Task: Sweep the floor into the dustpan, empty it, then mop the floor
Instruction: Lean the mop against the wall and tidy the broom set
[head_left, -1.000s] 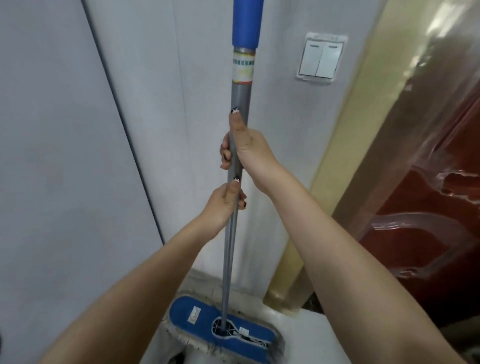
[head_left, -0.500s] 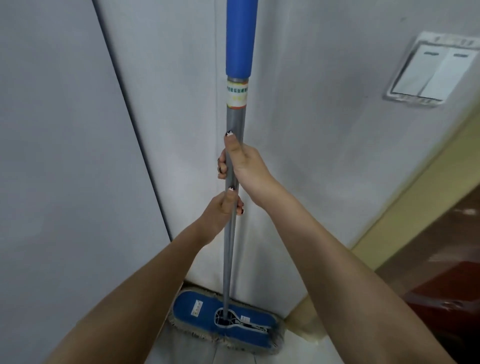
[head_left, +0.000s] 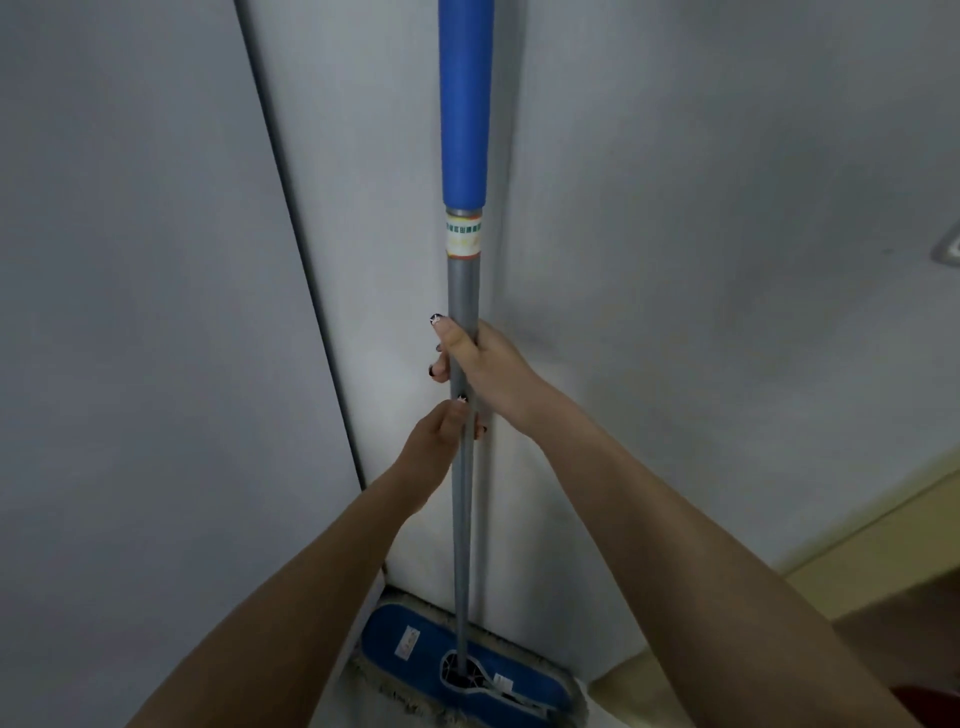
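Observation:
A flat mop stands nearly upright against the wall. Its grey handle (head_left: 462, 291) carries a blue foam grip at the top and a small label band below that. The blue mop head (head_left: 415, 644) with a pale fringe rests on the floor at the foot of the wall, in the corner. My right hand (head_left: 488, 364) is wrapped around the grey handle at mid height, thumb pointing up. My left hand (head_left: 441, 431) grips the same handle just below it, the two hands almost touching.
Grey wall panels fill the view, with a dark vertical seam (head_left: 306, 270) to the left of the mop. A light switch corner (head_left: 950, 249) shows at the right edge. A yellowish door frame (head_left: 883, 540) and dark red door lie lower right.
The view has swung left: the door and light switch have slid towards the right edge. The mop now stands closer to the wall corner, with both hands still on the handle.

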